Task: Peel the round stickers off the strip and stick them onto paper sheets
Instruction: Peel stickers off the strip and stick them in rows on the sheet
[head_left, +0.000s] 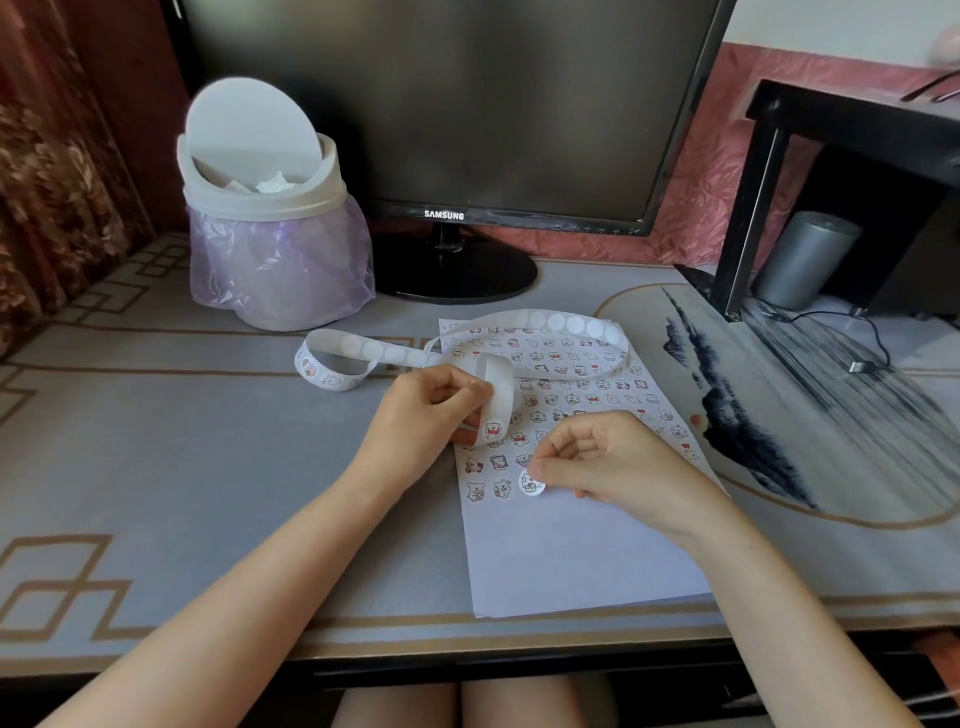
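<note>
Starting far left of the paper sheet (571, 551): a small white bin (265, 208) with a swing lid and a purple liner sits on the desk (156, 441), crumpled tissue showing inside. Just right of it, behind the sheet, a dark Samsung monitor (447, 104) on its round stand.

Now the action — the sticker strip (395, 354) curls in a loop left of the sheet's top edge, then arcs across the sheet's upper part and bends back down to the left hand (421, 415). That hand's fingers are curled and pinched on the strip's end at the sheet's left edge (a little bear sticker shows on the end it grips).

Rows of cartoon stickers cover the sheet's upper half; its lower half is bare. On the sheet, the right hand (608, 457) has thumb and forefinger closed narrowly on a round sticker (531, 482) — it sits at the end of the lowest row, though whether it is touching the paper I cannot tell.

Right of the sheet, a grey cylinder (805, 257) stands under a black shelf (831, 119).
</note>
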